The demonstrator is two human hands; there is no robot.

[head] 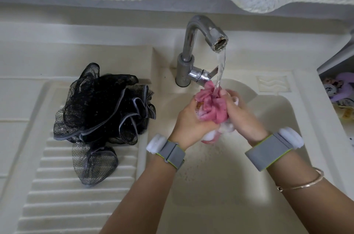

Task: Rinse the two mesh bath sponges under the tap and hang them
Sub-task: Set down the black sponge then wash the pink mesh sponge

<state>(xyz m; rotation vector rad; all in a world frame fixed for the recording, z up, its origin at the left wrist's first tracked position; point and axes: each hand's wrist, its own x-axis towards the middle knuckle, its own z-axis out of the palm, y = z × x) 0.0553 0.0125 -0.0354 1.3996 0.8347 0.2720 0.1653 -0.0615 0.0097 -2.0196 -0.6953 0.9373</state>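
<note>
A cream sink (287, 118) has a ribbed draining surface (76, 195) on its left, where the black sponge (103, 111) lies in a heap. A steel tap (199, 46) runs water onto the pink sponge (212, 107), which the left hand (191, 118) and right hand (243, 115) squeeze between curled fingers over the basin.
</note>
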